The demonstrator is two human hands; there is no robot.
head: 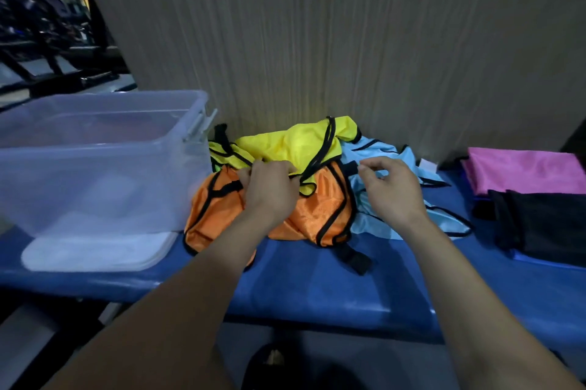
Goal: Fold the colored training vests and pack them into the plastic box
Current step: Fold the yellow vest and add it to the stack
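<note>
heaping three vests (295, 180), one box (104, 148)

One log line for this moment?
left hand: grips yellow vest | right hand: holds nothing | plastic box: no vests

Pink cloth (523, 169) — black cloth (545, 224) — blue bench (317, 288).

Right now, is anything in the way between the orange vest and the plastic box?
Nothing visible blocks the way. The orange vest lies right beside the plastic box, whose top is open. But part of the yellow vest drapes over the orange one, where the left hand is gripping, so it has to come off first.
</note>
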